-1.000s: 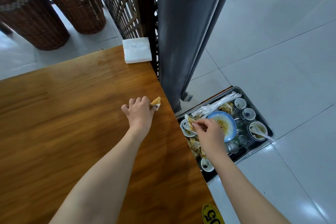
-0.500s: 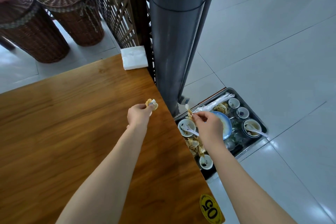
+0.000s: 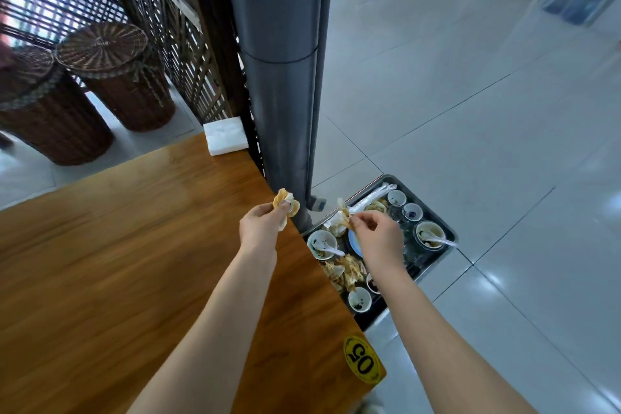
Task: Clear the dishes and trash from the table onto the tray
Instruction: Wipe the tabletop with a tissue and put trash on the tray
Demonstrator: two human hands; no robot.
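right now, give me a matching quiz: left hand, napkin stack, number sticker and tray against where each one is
Things:
1 left hand
2 napkin stack
3 number sticker
4 tray

Places:
a near corner of the table
b lower down, beside the table's right edge
c far corner, by the grey pole
d above the table's right edge, pinching a yellowish scrap

Pairs: 1-d, 2-c, 3-a, 4-b

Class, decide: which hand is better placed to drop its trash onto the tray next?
Right hand: it pinches a yellowish scrap directly over the tray. The left hand holds a crumpled wad above the table edge, short of the tray, so must travel further.
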